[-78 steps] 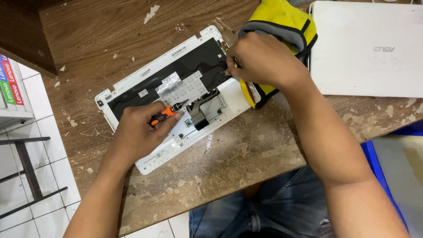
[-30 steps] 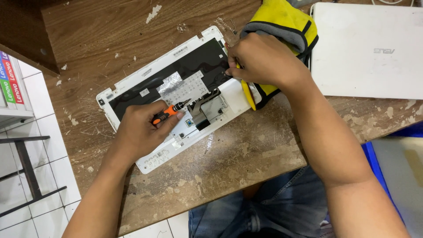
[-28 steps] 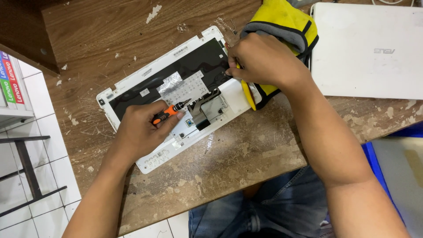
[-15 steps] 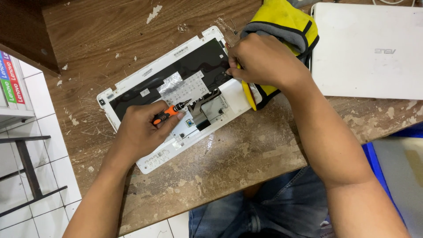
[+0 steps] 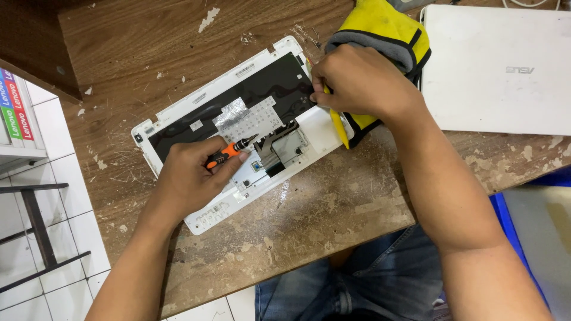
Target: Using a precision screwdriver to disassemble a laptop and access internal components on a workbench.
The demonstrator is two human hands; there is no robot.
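A white laptop palmrest shell (image 5: 208, 217) lies face down and slanted on the worn wooden table (image 5: 333, 214), its black keyboard back and a silver foil patch (image 5: 247, 119) showing. My left hand (image 5: 190, 178) rests on the shell's near side and grips a small orange-and-black screwdriver (image 5: 229, 153), tip pointing at the touchpad bracket (image 5: 282, 145). My right hand (image 5: 357, 80) presses at the shell's right end and pinches a thin yellow pry tool (image 5: 339, 128) against its edge.
A yellow and grey padded pouch (image 5: 386, 30) lies under my right hand. A closed white laptop (image 5: 499, 71) sits at the far right. Boxes stand on a shelf (image 5: 15, 113) at left, over white floor tiles. My legs in jeans (image 5: 369, 279) are below the table edge.
Almost nothing differs: both hands stay where they were, with only slight shifts of the fingers on the screwdriver and the pry tool.
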